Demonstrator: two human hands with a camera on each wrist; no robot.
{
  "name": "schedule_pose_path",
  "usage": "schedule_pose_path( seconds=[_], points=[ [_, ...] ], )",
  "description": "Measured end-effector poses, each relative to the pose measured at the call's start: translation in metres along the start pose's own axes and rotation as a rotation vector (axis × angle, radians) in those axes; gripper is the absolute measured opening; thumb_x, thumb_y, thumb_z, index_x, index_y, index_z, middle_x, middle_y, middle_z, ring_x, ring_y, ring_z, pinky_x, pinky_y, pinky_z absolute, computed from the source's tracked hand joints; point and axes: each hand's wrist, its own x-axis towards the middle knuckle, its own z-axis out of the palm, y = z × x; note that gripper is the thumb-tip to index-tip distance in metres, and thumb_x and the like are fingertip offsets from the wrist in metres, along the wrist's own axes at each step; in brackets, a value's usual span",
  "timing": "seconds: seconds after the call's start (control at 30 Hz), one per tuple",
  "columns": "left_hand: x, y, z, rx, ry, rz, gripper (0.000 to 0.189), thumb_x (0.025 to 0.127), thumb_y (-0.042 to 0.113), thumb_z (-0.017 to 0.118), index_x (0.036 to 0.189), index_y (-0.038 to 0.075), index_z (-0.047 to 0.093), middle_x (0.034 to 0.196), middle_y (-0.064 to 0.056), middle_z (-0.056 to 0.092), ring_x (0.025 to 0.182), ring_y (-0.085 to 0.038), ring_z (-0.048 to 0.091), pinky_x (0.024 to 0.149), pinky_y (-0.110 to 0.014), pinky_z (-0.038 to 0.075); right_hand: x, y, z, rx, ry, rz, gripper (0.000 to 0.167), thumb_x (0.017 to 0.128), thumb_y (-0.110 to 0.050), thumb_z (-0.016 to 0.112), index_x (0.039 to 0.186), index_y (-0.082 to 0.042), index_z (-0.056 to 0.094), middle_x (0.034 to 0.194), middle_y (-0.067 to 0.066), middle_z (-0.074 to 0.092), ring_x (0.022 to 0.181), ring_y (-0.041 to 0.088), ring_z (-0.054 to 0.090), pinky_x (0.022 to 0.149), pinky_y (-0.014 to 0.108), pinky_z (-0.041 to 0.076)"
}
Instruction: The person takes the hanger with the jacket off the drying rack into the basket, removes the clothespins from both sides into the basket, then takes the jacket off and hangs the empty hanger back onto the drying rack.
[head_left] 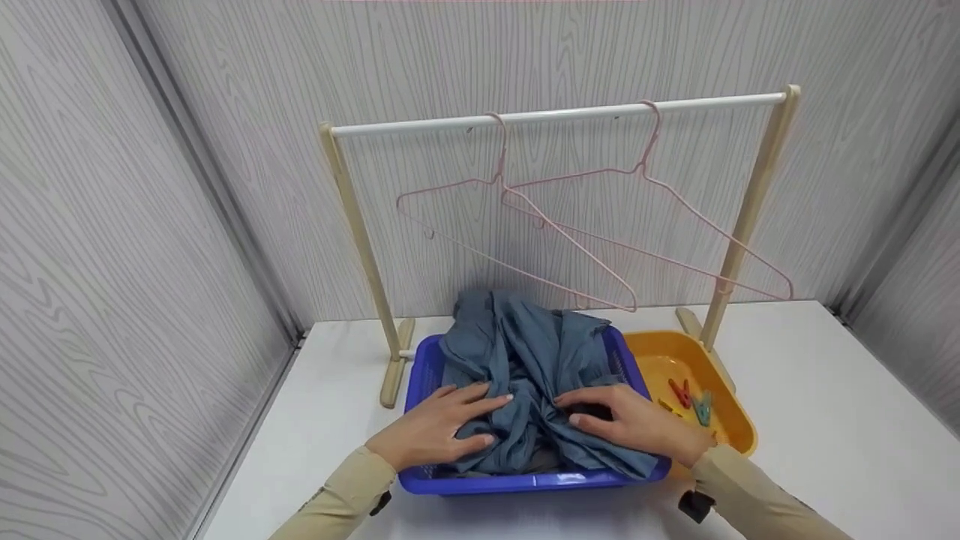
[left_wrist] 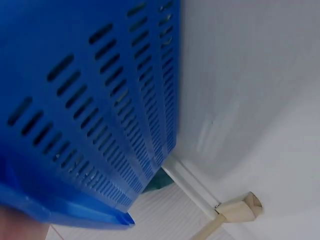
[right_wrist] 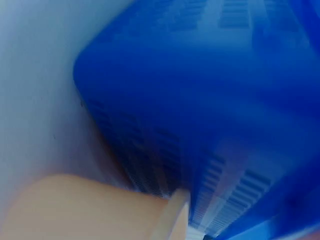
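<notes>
A blue-grey cloth garment (head_left: 517, 360) lies bunched in a blue plastic basket (head_left: 525, 481), its back part heaped over the far rim. My left hand (head_left: 446, 424) rests on the garment's left side with fingers spread. On the right side, my right hand (head_left: 634, 420) touches the same cloth, fingers reaching inward and thumb apart from them. A fold of cloth hangs over the front right rim beneath that hand. Both wrist views mostly show the slotted outer walls of the basket (left_wrist: 115, 95); the right one is blurred.
Behind the basket stands a rack with a white rail (head_left: 562, 115) and wooden legs. Two pink wire hangers, a left hanger (head_left: 517, 187) and a right hanger (head_left: 645, 172), hang from it. A yellow tray (head_left: 739, 420) holds several clothespins (head_left: 702, 409) at the right.
</notes>
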Motion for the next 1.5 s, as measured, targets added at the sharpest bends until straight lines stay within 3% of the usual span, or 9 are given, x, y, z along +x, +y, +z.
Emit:
schedule_pose_path(
  seconds=[0.37,0.5,0.63,0.8,0.97,1.1,1.3,1.4,1.5],
  points=[
    [-0.001,0.009,0.012,0.139,-0.089,-0.017,0.06,0.098,0.067,0.028,0.152,0.041,0.031,0.157,0.003,0.031,0.145,-0.022,0.025,0.112,-0.058,0.02,-0.005,-0.014,0.019,-0.174,-0.186,0.071,0.05,0.104,-0.051,0.039,0.141,-0.022,0.055,0.145,-0.004,0.049,0.132,0.02,0.046,0.106,0.051,0.036],
    [-0.002,0.01,0.014,0.134,-0.07,-0.025,0.059,0.098,0.067,0.029,0.152,0.043,0.029,0.157,0.003,0.031,0.145,-0.022,0.026,0.112,-0.058,0.02,-0.008,-0.018,0.022,-0.188,-0.184,0.085,0.048,0.104,-0.05,0.038,0.142,-0.025,0.054,0.147,-0.005,0.047,0.134,0.021,0.044,0.107,0.052,0.035],
    [-0.004,0.009,0.014,0.054,0.012,-0.037,0.058,0.099,0.065,0.034,0.153,0.047,0.023,0.156,0.005,0.033,0.144,-0.024,0.028,0.111,-0.057,0.023,-0.01,-0.021,0.018,-0.201,-0.113,0.051,0.044,0.104,-0.047,0.041,0.142,-0.028,0.054,0.145,-0.009,0.049,0.133,0.019,0.046,0.105,0.051,0.037],
    [-0.006,0.006,0.005,-0.195,0.172,-0.082,0.059,0.1,0.057,0.043,0.154,0.046,0.021,0.152,0.007,0.039,0.142,-0.026,0.031,0.108,-0.06,0.027,-0.009,-0.023,0.001,-0.195,0.041,-0.004,0.041,0.104,-0.041,0.046,0.14,-0.023,0.057,0.139,-0.011,0.055,0.127,0.014,0.051,0.102,0.045,0.041],
    [-0.001,-0.004,-0.013,-0.421,0.335,-0.116,0.052,0.103,0.043,0.049,0.152,0.03,0.037,0.133,0.003,0.057,0.129,-0.019,0.046,0.107,-0.052,0.033,-0.004,-0.019,-0.021,-0.185,0.254,0.022,0.032,0.102,-0.029,0.055,0.13,-0.017,0.066,0.124,-0.009,0.065,0.108,0.01,0.063,0.092,0.039,0.05],
    [0.008,-0.015,-0.024,-0.494,0.46,-0.2,0.048,0.101,0.04,0.054,0.143,0.016,0.052,0.12,0.001,0.064,0.117,-0.019,0.056,0.101,-0.048,0.039,0.003,-0.009,-0.035,-0.178,0.396,0.066,0.026,0.099,-0.018,0.062,0.124,-0.013,0.069,0.114,-0.003,0.07,0.089,0.009,0.064,0.081,0.034,0.055],
    [0.026,-0.037,-0.044,-0.404,0.549,-0.346,0.041,0.1,0.035,0.057,0.133,0.011,0.06,0.114,-0.006,0.067,0.116,-0.027,0.057,0.099,-0.05,0.041,0.026,0.015,-0.053,-0.14,0.419,0.158,0.036,0.1,-0.029,0.061,0.13,-0.01,0.063,0.12,0.006,0.066,0.102,0.022,0.062,0.087,0.045,0.052],
    [0.036,-0.046,-0.054,-0.282,0.542,-0.38,0.038,0.099,0.033,0.06,0.129,0.01,0.062,0.116,-0.011,0.066,0.115,-0.031,0.057,0.097,-0.049,0.043,0.04,0.025,-0.059,-0.157,0.408,0.163,0.039,0.1,-0.029,0.06,0.132,-0.008,0.061,0.126,0.012,0.062,0.112,0.03,0.059,0.091,0.051,0.049],
    [0.044,-0.053,-0.056,-0.151,0.482,-0.374,0.038,0.097,0.031,0.064,0.125,0.007,0.064,0.12,-0.014,0.065,0.115,-0.032,0.058,0.097,-0.047,0.044,0.051,0.03,-0.063,-0.148,0.387,0.182,0.039,0.1,-0.028,0.061,0.134,-0.009,0.061,0.13,0.014,0.059,0.118,0.034,0.056,0.093,0.052,0.047]
  ],
)
